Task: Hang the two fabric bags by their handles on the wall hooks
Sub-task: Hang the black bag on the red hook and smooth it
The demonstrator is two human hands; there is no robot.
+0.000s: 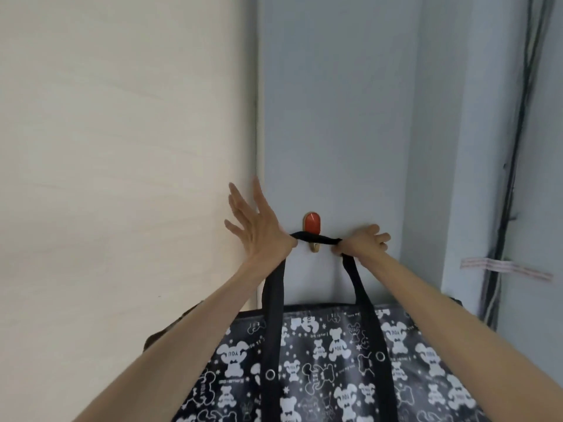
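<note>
A black fabric bag (329,360) printed with white bears hangs low in the middle of the view. Its black handle (313,238) is stretched across the wall hook (312,223), a red oval on a brass base, and lies just above the brass prong. My left hand (259,229) pinches the handle's left end with thumb and forefinger, the other fingers spread upward. My right hand (362,242) grips the handle's right end. Part of a dark brown thing (158,336) shows behind my left forearm; I cannot tell what it is.
The hook sits on a pale blue-grey wall (335,117). A cream panel (122,147) fills the left side. Dark cables (515,147) run down the right, held by a strip of tape (502,266).
</note>
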